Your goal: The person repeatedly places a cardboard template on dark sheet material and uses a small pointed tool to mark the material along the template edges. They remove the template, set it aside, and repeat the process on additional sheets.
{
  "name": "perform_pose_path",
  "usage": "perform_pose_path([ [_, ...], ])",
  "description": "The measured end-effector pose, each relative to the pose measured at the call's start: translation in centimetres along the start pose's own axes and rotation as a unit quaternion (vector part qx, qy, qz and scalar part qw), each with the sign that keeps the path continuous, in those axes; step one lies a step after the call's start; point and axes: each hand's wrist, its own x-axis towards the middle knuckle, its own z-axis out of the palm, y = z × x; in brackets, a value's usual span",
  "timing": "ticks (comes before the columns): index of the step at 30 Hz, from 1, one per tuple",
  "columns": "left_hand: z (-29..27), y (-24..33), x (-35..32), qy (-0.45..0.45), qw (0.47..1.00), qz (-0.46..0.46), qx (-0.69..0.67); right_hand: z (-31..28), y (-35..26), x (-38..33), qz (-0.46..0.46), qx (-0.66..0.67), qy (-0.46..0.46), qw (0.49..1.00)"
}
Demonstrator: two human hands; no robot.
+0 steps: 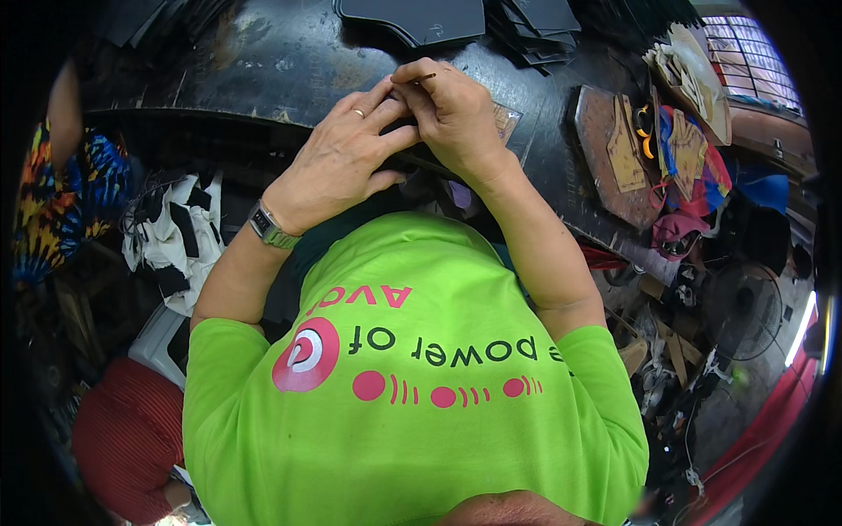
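Observation:
My left hand (342, 158), with a ring and a metal wristwatch (270, 228), presses its fingers onto a small dark piece (419, 163) at the near edge of the black worktable (281, 61). My right hand (452, 114) meets it from the right and pinches a thin brown stick-like tool (424, 79) between thumb and forefinger. Most of the dark piece is hidden under both hands. My bright green shirt fills the lower middle.
Black cut sheets (421, 19) lie stacked at the table's far side. A brown board with tan pattern pieces (618, 149) and colourful scraps sits right. White and black cloth (171, 232) hangs left, a red stool (127, 438) below. A fan (741, 307) stands lower right.

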Motion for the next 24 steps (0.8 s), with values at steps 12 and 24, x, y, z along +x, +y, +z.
perform_pose_path([
  [12,0.0,0.1,0.1,0.012,1.0,0.011,-0.017,-0.1,0.3,0.2,0.173,0.251,0.082,0.949],
  [24,-0.4,0.3,0.2,-0.003,1.0,0.005,0.0,0.3,0.8,0.5,0.026,0.072,0.056,0.996],
])
